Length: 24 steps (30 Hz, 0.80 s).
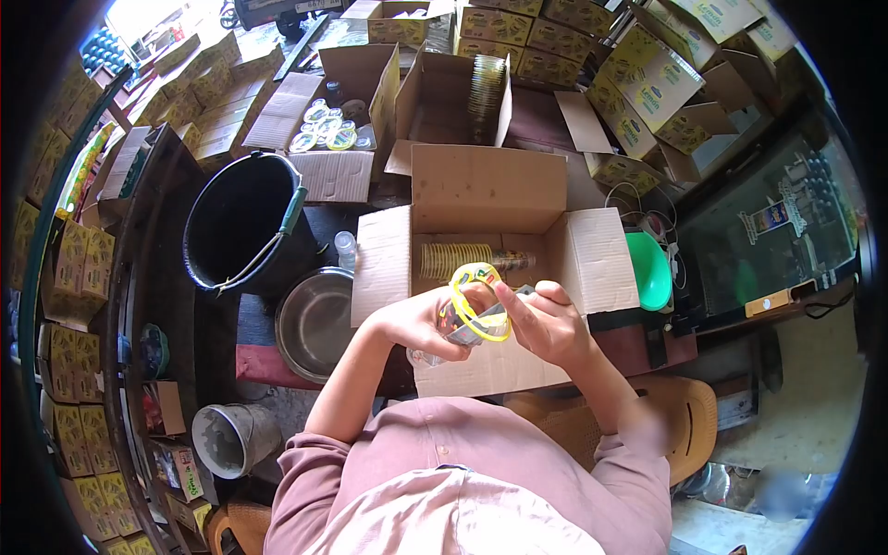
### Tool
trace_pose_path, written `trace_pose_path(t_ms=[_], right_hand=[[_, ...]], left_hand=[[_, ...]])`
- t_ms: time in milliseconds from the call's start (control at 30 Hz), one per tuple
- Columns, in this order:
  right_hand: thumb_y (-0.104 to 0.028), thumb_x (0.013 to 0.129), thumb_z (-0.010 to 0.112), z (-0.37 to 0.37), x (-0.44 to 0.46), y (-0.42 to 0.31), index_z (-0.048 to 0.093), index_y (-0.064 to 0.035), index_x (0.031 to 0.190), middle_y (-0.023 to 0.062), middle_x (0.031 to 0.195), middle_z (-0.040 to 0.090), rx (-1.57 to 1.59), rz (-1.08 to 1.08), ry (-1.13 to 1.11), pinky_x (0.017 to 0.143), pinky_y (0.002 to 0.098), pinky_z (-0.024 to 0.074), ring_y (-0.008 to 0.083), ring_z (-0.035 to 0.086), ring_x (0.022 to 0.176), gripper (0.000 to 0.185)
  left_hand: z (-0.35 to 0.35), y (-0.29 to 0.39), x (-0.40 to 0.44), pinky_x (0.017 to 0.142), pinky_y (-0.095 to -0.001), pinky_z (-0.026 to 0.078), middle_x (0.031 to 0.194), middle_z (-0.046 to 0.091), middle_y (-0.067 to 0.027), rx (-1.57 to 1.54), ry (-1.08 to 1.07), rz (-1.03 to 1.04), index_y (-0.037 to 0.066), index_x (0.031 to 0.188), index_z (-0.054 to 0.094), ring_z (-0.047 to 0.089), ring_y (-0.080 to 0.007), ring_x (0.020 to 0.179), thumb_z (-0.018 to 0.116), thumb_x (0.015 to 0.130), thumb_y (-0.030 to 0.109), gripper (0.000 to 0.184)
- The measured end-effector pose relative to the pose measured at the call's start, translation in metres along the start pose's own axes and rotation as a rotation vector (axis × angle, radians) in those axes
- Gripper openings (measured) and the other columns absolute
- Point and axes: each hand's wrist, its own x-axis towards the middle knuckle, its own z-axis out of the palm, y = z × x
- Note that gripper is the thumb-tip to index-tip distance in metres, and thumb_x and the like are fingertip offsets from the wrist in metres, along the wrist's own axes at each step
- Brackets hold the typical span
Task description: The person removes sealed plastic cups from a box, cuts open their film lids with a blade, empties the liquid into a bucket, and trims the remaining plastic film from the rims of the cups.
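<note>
In front of my chest, my left hand (425, 319) is closed around a printed plastic cup (451, 324) with a bright yellow rim. My right hand (548, 326) is curled at the other side of the cup, its thumb and forefinger against the yellow rim. A flat grey piece (516, 294) lies between the right fingers and the cup; its kind is unclear. Below both hands stands an open cardboard box (488, 190). Inside it a row of nested yellow-rimmed cups (458, 261) lies on its side.
A black bucket (208, 268) and a steel bowl (289, 335) stand left of the box. Farther back, one carton (338, 176) holds several lidded cups, and another (430, 102) holds a tall cup stack. A green bowl (650, 268) sits right, beside a glass-topped case (777, 240).
</note>
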Motion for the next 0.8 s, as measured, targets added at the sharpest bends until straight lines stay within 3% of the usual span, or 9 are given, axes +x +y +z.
trace_pose_path(t_ms=[233, 367, 500, 533, 800], right_hand=[[0.000, 0.069, 0.064, 0.001, 0.001, 0.004, 0.050, 0.0005, 0.121, -0.0023, 0.059, 0.051, 0.150, 0.123, 0.001, 0.070, 0.0247, 0.0399, 0.0086, 0.050, 0.053, 0.054], [-0.003, 0.069, 0.066, -0.010, 0.012, 0.011, 0.051, -0.0006, 0.120, -0.0020, 0.061, 0.053, 0.087, 0.076, 0.106, 0.068, 0.0238, 0.0354, 0.0069, 0.051, 0.053, 0.053], [-0.012, 0.072, 0.065, -0.020, 0.016, 0.010, 0.061, -0.0122, 0.097, -0.0048, 0.080, 0.061, -0.047, -0.007, 0.118, 0.073, 0.0239, 0.0315, 0.0052, 0.057, 0.070, 0.025], [-0.010, 0.069, 0.068, -0.023, 0.016, 0.009, 0.061, -0.0145, 0.086, -0.0047, 0.085, 0.063, -0.090, -0.019, 0.101, 0.073, 0.0263, 0.0326, 0.0089, 0.058, 0.071, 0.019], [-0.018, 0.073, 0.064, -0.028, 0.021, 0.004, 0.062, -0.0188, 0.076, -0.0106, 0.084, 0.062, -0.361, -0.119, 0.190, 0.074, 0.0253, 0.0295, 0.0033, 0.054, 0.077, 0.003]], left_hand=[[0.002, 0.000, 0.003, 0.066, -0.0227, 0.045, 0.082, 0.055, -0.0032, -0.095, 0.000, 0.001, 0.003, 0.112, 0.045, 0.053, -0.0094, 0.072, 0.067, 0.061, 0.005, 0.057], [0.006, 0.014, -0.001, 0.069, -0.0234, 0.045, 0.086, 0.055, -0.0035, -0.012, 0.090, 0.025, 0.002, 0.108, 0.047, 0.053, -0.0091, 0.077, 0.067, 0.059, 0.003, 0.053], [0.016, 0.027, -0.005, 0.074, -0.0252, 0.043, 0.086, 0.055, -0.0024, 0.142, 0.168, 0.156, 0.003, 0.104, 0.050, 0.050, -0.0097, 0.078, 0.065, 0.058, 0.005, 0.048], [0.015, 0.026, -0.006, 0.075, -0.0253, 0.043, 0.086, 0.055, -0.0026, 0.196, 0.166, 0.194, 0.003, 0.104, 0.051, 0.050, -0.0098, 0.078, 0.066, 0.058, 0.006, 0.048], [0.024, 0.028, -0.012, 0.073, -0.0255, 0.046, 0.084, 0.059, -0.0043, 0.278, 0.199, 0.265, 0.001, 0.096, 0.055, 0.052, -0.0105, 0.074, 0.068, 0.057, 0.008, 0.042]])
